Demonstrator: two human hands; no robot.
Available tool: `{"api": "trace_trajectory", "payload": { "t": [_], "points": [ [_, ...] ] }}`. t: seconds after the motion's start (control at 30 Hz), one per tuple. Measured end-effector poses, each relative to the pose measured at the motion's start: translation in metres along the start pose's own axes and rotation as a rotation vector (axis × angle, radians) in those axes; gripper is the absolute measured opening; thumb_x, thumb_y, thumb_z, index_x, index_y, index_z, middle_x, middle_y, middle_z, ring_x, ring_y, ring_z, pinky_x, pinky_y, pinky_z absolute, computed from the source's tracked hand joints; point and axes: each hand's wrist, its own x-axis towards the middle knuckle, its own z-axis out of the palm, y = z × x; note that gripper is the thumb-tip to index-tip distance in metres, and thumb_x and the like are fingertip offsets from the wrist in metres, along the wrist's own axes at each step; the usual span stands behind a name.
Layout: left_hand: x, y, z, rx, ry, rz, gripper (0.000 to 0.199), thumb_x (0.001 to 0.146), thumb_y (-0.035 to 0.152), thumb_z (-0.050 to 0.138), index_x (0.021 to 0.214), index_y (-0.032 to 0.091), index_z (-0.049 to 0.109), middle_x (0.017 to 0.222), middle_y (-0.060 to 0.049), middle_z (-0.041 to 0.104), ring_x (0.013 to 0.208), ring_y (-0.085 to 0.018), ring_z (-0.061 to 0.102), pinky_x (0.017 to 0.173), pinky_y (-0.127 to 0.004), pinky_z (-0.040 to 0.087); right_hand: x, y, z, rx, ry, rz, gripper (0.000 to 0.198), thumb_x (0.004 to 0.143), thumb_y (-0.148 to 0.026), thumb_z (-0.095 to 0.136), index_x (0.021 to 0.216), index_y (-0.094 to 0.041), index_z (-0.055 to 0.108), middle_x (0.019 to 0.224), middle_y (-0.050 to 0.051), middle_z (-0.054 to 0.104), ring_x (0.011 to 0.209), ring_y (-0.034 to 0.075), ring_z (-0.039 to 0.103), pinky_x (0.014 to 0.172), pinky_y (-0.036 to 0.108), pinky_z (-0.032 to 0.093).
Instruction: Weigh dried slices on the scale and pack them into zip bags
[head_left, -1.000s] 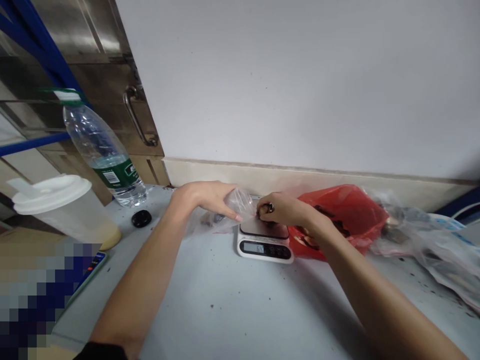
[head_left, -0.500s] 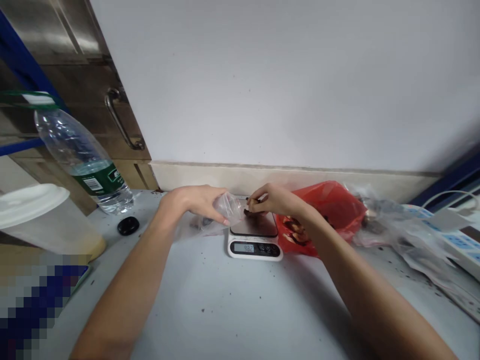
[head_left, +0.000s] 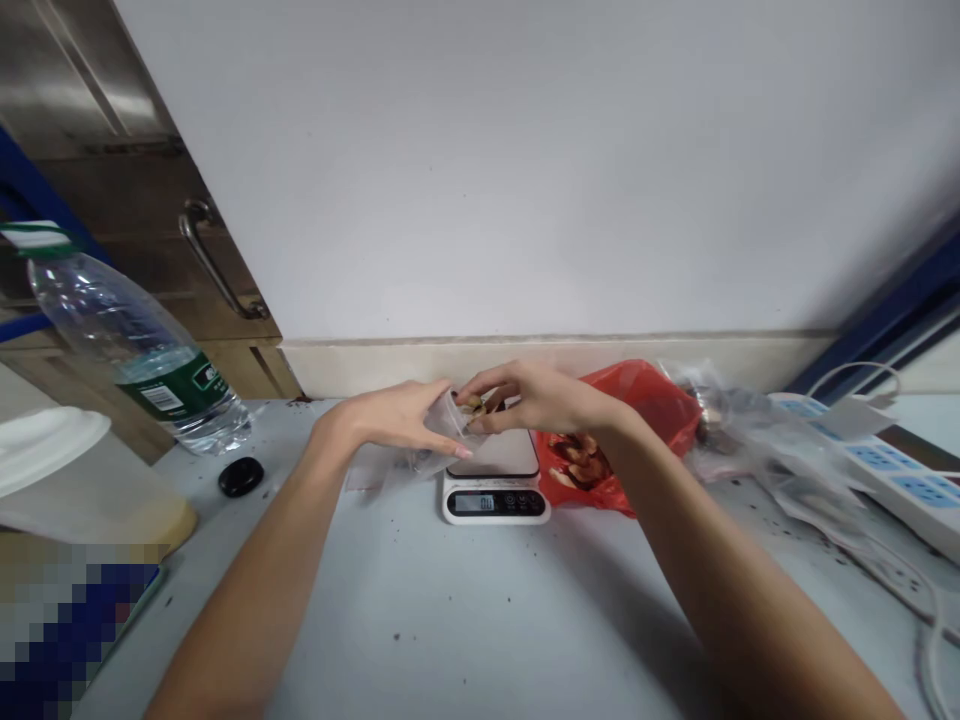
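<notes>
My left hand (head_left: 401, 418) grips the mouth of a clear plastic bag (head_left: 444, 418), thumb and fingers spread around its opening. My right hand (head_left: 529, 395) is closed on some dried brown pieces (head_left: 474, 406) at that opening. Both hands are above the left side of a white digital kitchen scale (head_left: 496, 497). Its plate (head_left: 502, 455) shows bare in front, and the display seems to read zero. Right of the scale lies an open red plastic bag (head_left: 637, 400) with dried brown slices (head_left: 581, 462) inside, partly hidden by my right forearm.
A water bottle (head_left: 161, 375), a black round lid (head_left: 241, 477) and a translucent tub with a white lid (head_left: 82, 490) stand at the left. Clear plastic bags (head_left: 765, 440) and a white power strip (head_left: 885, 465) are on the right. A wall (head_left: 525, 180) rises behind the scale.
My right hand has lifted the brown pieces off the scale plate and moved left to the clear bag's mouth. The display went from about 98 to about zero.
</notes>
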Motion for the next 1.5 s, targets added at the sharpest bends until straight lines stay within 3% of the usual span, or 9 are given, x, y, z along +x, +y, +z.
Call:
{"api": "trace_trajectory", "payload": {
  "t": [0.27,0.47,0.6,0.67,0.77,0.9,1.1,1.33,1.5],
  "points": [
    [-0.004,-0.003,-0.004,-0.083,0.034,0.05,0.084,0.073,0.075,0.064,0.138,0.025,0.047,0.137,-0.01,0.061,0.122,-0.034,0.057,0.091,-0.035,0.044,0.0,-0.002,0.003,0.067,0.128,-0.071,0.041,0.078,-0.029,0.078,0.116,-0.018,0.066,0.111,0.011,0.074,0.111,0.024,0.068,0.084,0.034,0.059],
    [-0.008,-0.007,-0.009,-0.16,-0.002,0.082,0.075,0.078,0.073,0.062,0.135,0.025,0.047,0.121,-0.007,0.07,0.11,-0.028,0.063,0.088,-0.033,0.045,0.005,0.005,0.002,0.142,0.331,-0.103,0.025,0.082,-0.028,0.073,0.104,-0.018,0.068,0.115,0.011,0.073,0.108,0.023,0.07,0.089,0.038,0.058],
    [-0.006,-0.009,-0.008,-0.107,0.005,0.022,0.08,0.077,0.072,0.063,0.141,0.027,0.043,0.115,-0.006,0.072,0.104,-0.028,0.065,0.085,-0.034,0.045,0.009,0.019,0.0,-0.058,0.415,0.009,0.018,0.086,-0.022,0.067,0.103,-0.016,0.069,0.11,0.011,0.074,0.101,0.021,0.07,0.088,0.035,0.057],
    [-0.005,-0.01,-0.007,-0.068,0.01,-0.039,0.083,0.075,0.072,0.065,0.142,0.027,0.044,0.112,-0.006,0.073,0.105,-0.03,0.065,0.084,-0.034,0.044,0.007,0.024,-0.003,-0.234,0.353,0.143,0.021,0.087,-0.023,0.065,0.106,-0.016,0.07,0.108,0.011,0.074,0.099,0.022,0.07,0.086,0.034,0.055],
    [-0.005,-0.012,-0.008,-0.028,-0.001,-0.096,0.082,0.074,0.068,0.066,0.14,0.024,0.047,0.113,-0.008,0.073,0.11,-0.032,0.063,0.085,-0.034,0.043,0.001,0.025,-0.006,-0.408,0.069,0.333,0.046,0.08,-0.032,0.075,0.124,-0.021,0.068,0.113,0.011,0.073,0.097,0.025,0.071,0.084,0.035,0.054],
    [-0.007,-0.015,-0.008,-0.006,-0.024,-0.112,0.077,0.076,0.067,0.064,0.137,0.024,0.047,0.106,-0.006,0.075,0.106,-0.03,0.065,0.082,-0.033,0.043,-0.001,0.017,0.004,-0.463,-0.168,0.333,0.088,0.062,-0.041,0.088,0.143,-0.031,0.056,0.135,0.009,0.065,0.112,0.03,0.067,0.089,0.035,0.053],
    [-0.01,-0.016,-0.008,-0.002,-0.03,-0.094,0.073,0.076,0.066,0.063,0.134,0.024,0.05,0.102,-0.005,0.075,0.099,-0.028,0.066,0.078,-0.032,0.044,0.012,0.013,0.022,-0.556,-0.142,0.276,0.029,0.08,-0.018,0.065,0.106,-0.022,0.076,0.107,0.008,0.076,0.089,0.023,0.07,0.067,0.027,0.048],
    [-0.007,-0.011,-0.005,-0.009,-0.045,-0.097,0.069,0.072,0.058,0.067,0.13,0.025,0.054,0.111,-0.005,0.073,0.103,-0.028,0.064,0.079,-0.031,0.044,0.012,0.025,0.015,-0.394,-0.066,0.267,0.014,0.068,-0.007,0.061,0.071,-0.018,0.07,0.071,0.003,0.072,0.065,0.017,0.064,0.057,0.026,0.044],
    [-0.005,-0.005,-0.003,0.027,-0.029,-0.066,0.071,0.07,0.062,0.067,0.128,0.022,0.055,0.11,-0.008,0.072,0.099,-0.029,0.064,0.074,-0.03,0.044,0.01,0.012,0.013,-0.033,0.086,-0.002,0.014,0.076,-0.02,0.066,0.088,-0.018,0.072,0.09,0.004,0.076,0.081,0.018,0.07,0.074,0.029,0.053]
  ]
}}
